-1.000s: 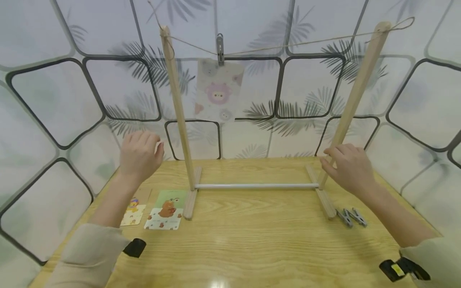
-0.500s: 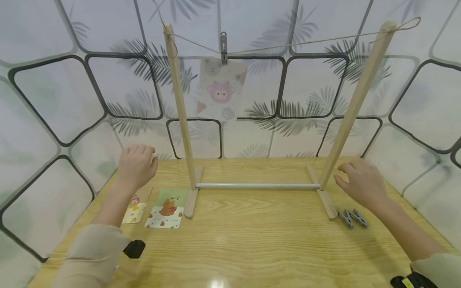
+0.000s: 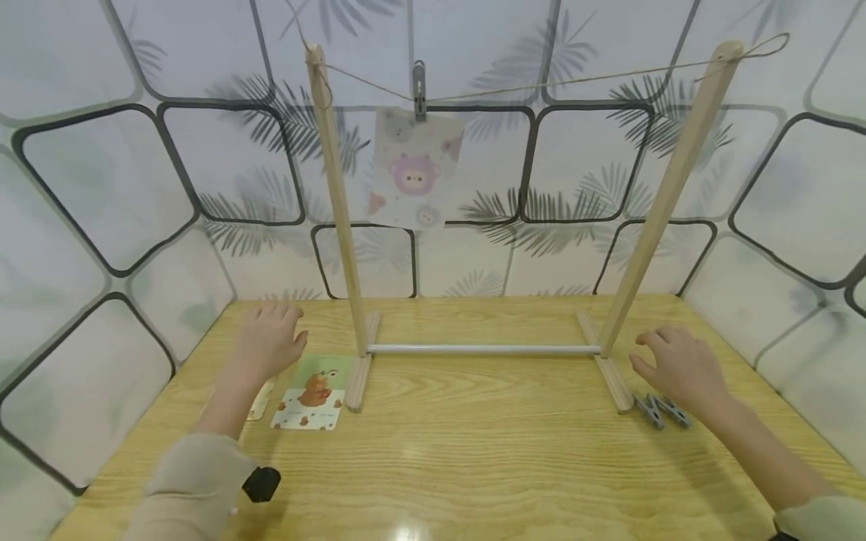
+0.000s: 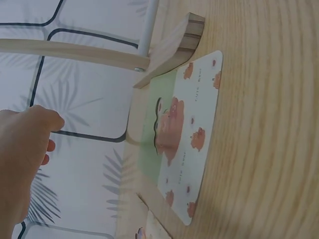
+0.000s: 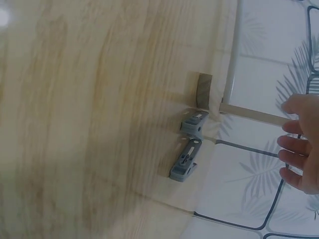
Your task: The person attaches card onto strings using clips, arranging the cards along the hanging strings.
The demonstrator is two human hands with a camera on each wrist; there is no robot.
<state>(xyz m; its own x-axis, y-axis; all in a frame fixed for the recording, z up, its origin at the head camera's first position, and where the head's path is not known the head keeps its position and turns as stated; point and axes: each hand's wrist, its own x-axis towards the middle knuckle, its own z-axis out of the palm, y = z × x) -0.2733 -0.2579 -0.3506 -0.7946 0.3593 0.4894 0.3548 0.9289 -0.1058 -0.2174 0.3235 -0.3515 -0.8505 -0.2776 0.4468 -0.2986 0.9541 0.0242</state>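
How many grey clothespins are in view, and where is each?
3: one grey clothespin on the thin brown twine, clipping a pale animal-print sheet; a second and third on the light wooden table, beside the wooden stand's right foot. None appears hidden.

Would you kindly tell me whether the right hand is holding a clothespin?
No, the right hand holds nothing, and the two gray clothespins near it lie on the wooden table.

Green-and-white card (image 4: 192,119): on its white half, two short, separate lines of tiny lettering (image 4: 199,84), one towards either side; too small and blurred to read with certainty. Otherwise nothing legible in head or wrist views.
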